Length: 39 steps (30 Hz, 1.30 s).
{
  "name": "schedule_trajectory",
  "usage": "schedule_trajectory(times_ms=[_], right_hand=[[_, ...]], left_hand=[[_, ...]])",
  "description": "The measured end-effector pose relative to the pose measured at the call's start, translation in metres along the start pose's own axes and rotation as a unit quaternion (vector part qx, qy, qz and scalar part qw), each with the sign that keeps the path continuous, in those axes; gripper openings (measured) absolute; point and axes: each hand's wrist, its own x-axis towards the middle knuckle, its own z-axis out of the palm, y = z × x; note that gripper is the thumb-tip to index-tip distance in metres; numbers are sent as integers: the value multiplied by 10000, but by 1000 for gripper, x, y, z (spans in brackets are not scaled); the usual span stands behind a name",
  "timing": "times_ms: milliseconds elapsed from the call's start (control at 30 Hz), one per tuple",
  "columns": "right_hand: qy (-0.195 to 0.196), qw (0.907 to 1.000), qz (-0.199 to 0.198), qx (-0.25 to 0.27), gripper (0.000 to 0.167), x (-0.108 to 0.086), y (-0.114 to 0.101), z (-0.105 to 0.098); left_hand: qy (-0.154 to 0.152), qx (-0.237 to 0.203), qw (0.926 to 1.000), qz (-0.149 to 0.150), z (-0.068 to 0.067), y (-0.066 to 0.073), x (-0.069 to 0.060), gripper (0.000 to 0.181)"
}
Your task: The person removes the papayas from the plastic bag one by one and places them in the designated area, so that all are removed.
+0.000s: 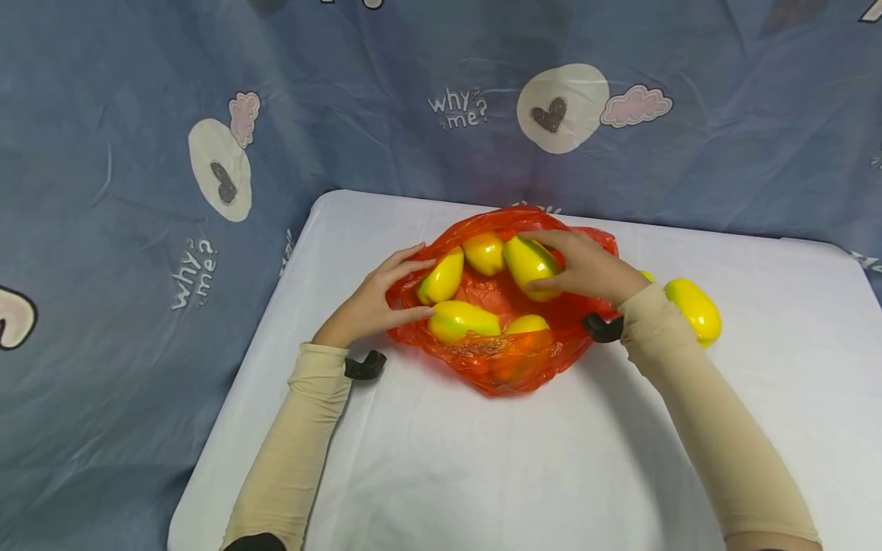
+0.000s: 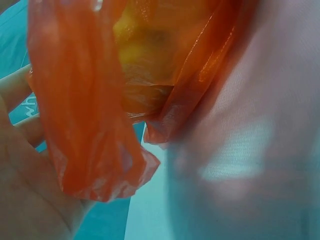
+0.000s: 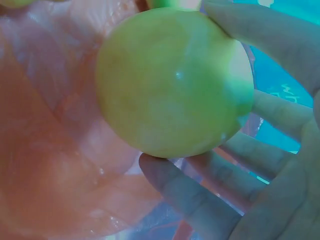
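Four yellow fruits sit inside the red bag (image 1: 492,295), mid-frame on the white bench (image 1: 441,474), and a fifth is in the grip! Look at the right hand (image 1: 592,264), just right of centre: thumb and fingers curve around the held fruit (image 1: 529,268), yellow with a green flank, right over the bag's wide mouth. Up close in the right wrist view, fingertips press its rim, the fruit big and round at upper centre. Whether it touches the bag's floor, I cannot tell.

Over to the left hand (image 1: 372,298), left of centre: fingers stretched, thumb spread well away from them, right at the bag's left edge, with red film hanging in front of the fingers in the left wrist view.

Now the four inside: the left fruit (image 1: 442,275) stands tilted near those fingers, the back fruit (image 1: 485,254) sits just beside the held one, the front fruit (image 1: 462,320) lies lengthwise by the left thumb, and the near-right fruit (image 1: 527,324) is partly covered by red film.

Out on the right side of the frame, a loose fruit (image 1: 694,310) rests on the bench beside the right beige sleeve (image 1: 689,390), another yellow-green fruit (image 1: 646,275) peeking past the wrist. Blue printed cloth (image 1: 386,122) fills the top and left.
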Motion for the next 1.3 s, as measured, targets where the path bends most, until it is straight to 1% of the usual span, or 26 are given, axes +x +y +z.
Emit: schedule_trajectory(times_ms=[167, 367, 467, 600, 900, 1033, 1100, 1300], right_hand=[[266, 9993, -166, 217, 84, -6, 2, 4], [683, 9947, -284, 714, 84, -17, 4, 7], [884, 9913, -279, 936, 83, -23, 2, 9], [1026, 9850, -143, 1381, 80, -30, 1, 12], [1414, 9696, -177, 1991, 76, -45, 1, 18], [1621, 9645, -216, 2075, 77, -52, 4, 20], [1700, 9628, -166, 2093, 78, -56, 5, 20], [1939, 9643, -21, 1802, 79, -67, 7, 20]], left_hand=[[32, 74, 10000, 0, 0, -1, -1, 72], [21, 44, 10000, 34, 0, -2, -1, 71], [22, 33, 10000, 53, 0, -3, 0, 71], [17, 44, 10000, 63, 0, -4, 0, 71], [23, 64, 10000, 68, 1, -2, 0, 71], [21, 67, 10000, 70, 0, -1, 0, 71], [18, 69, 9999, 76, 0, -1, 0, 71], [11, 78, 9999, 78, -1, 0, 0, 71]])
